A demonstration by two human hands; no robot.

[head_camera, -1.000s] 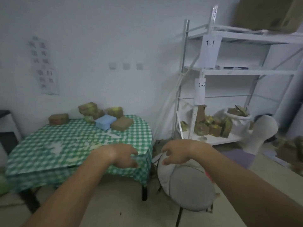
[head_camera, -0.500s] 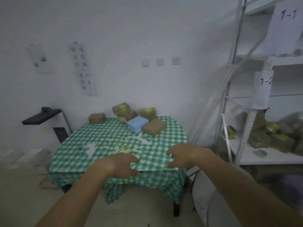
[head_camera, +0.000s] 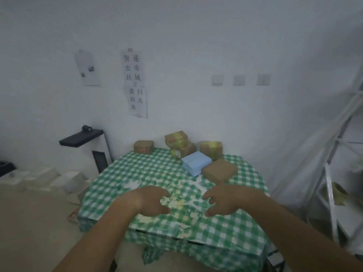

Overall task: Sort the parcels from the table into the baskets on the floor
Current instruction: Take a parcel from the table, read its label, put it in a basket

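Observation:
A table with a green checked cloth (head_camera: 137, 173) stands in front of me. At its far side lie several parcels: a light blue box (head_camera: 195, 165), a flat brown box (head_camera: 219, 170) to its right, a brown box (head_camera: 143, 146) at the back left, and a stack of taped brown boxes (head_camera: 177, 143) with another taped box (head_camera: 211, 150) beside it. My left hand (head_camera: 151, 200) and my right hand (head_camera: 225, 201) hover over the near half of the table, fingers curled and apart, holding nothing. No baskets are in view.
A white metal shelf rack (head_camera: 334, 193) stands close on the right. A black flat device (head_camera: 81, 137) sits on a white stand at the left of the table. White blocks (head_camera: 49, 177) lie on the floor by the wall. Paper notices (head_camera: 134, 83) hang above.
The view has swung left and closer to the table; the shelf rack slid to the right edge. Both hands now hover over the tabletop, still holding nothing.

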